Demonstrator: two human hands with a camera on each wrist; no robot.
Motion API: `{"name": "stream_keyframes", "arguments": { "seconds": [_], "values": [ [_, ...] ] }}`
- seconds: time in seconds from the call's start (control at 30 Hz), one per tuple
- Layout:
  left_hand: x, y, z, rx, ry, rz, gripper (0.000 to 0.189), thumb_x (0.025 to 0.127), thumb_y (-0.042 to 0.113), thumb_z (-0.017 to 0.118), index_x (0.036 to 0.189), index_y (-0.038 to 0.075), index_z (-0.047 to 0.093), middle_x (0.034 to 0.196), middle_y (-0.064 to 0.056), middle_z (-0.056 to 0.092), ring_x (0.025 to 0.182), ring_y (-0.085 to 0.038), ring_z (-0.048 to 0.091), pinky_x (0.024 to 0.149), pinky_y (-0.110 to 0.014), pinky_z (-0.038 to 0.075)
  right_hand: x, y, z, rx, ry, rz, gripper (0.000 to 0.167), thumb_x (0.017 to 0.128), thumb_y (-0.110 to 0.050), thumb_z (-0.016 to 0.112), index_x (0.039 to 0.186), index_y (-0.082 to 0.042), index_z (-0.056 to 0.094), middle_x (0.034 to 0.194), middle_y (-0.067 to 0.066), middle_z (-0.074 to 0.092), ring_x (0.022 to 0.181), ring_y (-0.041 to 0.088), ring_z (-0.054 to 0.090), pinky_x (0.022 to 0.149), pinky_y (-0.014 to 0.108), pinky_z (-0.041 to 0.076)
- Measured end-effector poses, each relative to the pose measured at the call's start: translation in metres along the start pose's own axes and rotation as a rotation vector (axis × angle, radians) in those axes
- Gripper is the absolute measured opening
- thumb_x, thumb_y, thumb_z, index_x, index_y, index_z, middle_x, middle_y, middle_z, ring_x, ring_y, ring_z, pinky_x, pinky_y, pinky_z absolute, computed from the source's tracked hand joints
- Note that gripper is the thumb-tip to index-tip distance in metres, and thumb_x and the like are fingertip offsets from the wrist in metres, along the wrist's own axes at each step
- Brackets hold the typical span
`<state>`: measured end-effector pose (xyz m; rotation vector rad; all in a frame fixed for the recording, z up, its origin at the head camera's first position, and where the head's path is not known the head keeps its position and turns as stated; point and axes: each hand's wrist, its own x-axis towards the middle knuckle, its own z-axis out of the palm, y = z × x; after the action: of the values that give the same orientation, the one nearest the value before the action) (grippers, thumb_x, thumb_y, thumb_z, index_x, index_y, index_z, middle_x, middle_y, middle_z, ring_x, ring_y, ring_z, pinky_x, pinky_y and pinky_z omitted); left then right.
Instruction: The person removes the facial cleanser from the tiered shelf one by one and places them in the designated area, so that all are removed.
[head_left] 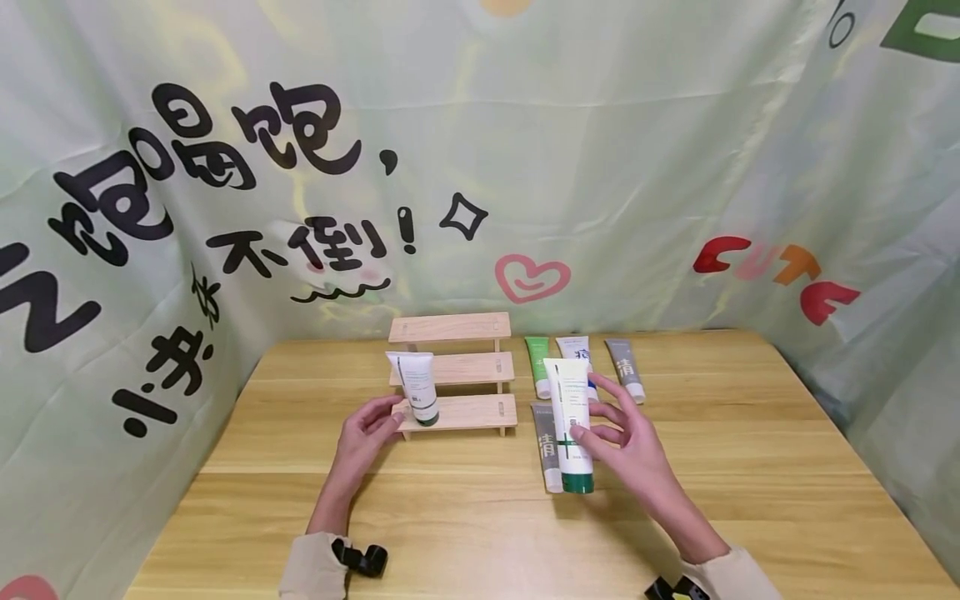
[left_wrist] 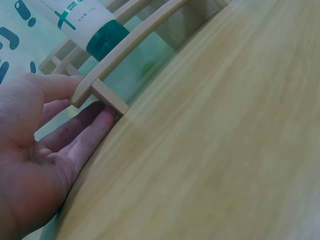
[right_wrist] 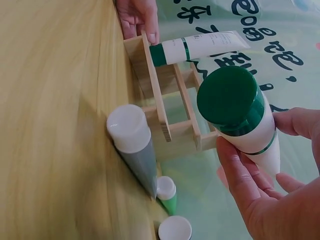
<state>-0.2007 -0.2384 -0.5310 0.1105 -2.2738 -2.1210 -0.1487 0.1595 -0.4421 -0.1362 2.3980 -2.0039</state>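
Note:
In the head view my left hand (head_left: 362, 437) holds the left end of the lowest step of a three-tier wooden display rack (head_left: 472, 410). Its thumb lies on the step and its fingers reach beneath, as the left wrist view shows. A white squeeze tube (head_left: 416, 385) with a green cap stands cap-down on that step, near the left end. Above the table, right of the rack, my right hand (head_left: 632, 442) pinches a second white squeeze tube (head_left: 572, 400) between thumb and fingers. Its green cap (right_wrist: 230, 97) points down in the head view.
A grey tube (head_left: 547, 446) lies partly behind the held tube. Farther back lie a green tube (head_left: 537, 367), a white-and-blue tube (head_left: 573, 347) and another grey tube (head_left: 625, 369). Printed cloth (head_left: 637, 183) hangs behind the wooden table (head_left: 465, 542).

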Motion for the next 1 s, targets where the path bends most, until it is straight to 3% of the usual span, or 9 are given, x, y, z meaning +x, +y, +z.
{"name": "stream_keyframes", "arguments": {
  "seconds": [0.43,0.8,1.0],
  "values": [
    [-0.001,0.001,0.0,-0.012,0.004,0.017,0.037,0.097,0.01,0.072,0.133,0.003,0.064,0.138,-0.015,0.059,0.107,-0.022,0.064,0.084,-0.033,0.063,-0.012,0.01,-0.011,0.03,-0.021,0.033,0.075,0.093,-0.011,0.077,0.156,-0.022,0.038,0.125,0.024,0.063,0.095,0.027,0.071,0.077,0.035,0.064],
    [0.0,0.0,0.001,-0.028,-0.017,0.059,0.038,0.097,0.007,0.071,0.133,-0.002,0.063,0.133,-0.023,0.06,0.103,-0.018,0.066,0.083,-0.032,0.063,-0.016,0.025,-0.021,-0.108,-0.001,0.057,0.075,0.092,-0.014,0.079,0.155,-0.019,0.039,0.124,0.02,0.066,0.104,0.029,0.067,0.086,0.023,0.057],
    [0.0,0.0,0.001,-0.02,-0.005,0.055,0.037,0.097,0.008,0.071,0.132,0.0,0.064,0.133,-0.02,0.061,0.103,-0.018,0.066,0.083,-0.032,0.063,-0.014,0.031,-0.024,-0.222,-0.013,0.07,0.075,0.09,-0.016,0.081,0.153,-0.016,0.04,0.118,0.019,0.068,0.099,0.027,0.068,0.085,0.022,0.057]
  ]
}}
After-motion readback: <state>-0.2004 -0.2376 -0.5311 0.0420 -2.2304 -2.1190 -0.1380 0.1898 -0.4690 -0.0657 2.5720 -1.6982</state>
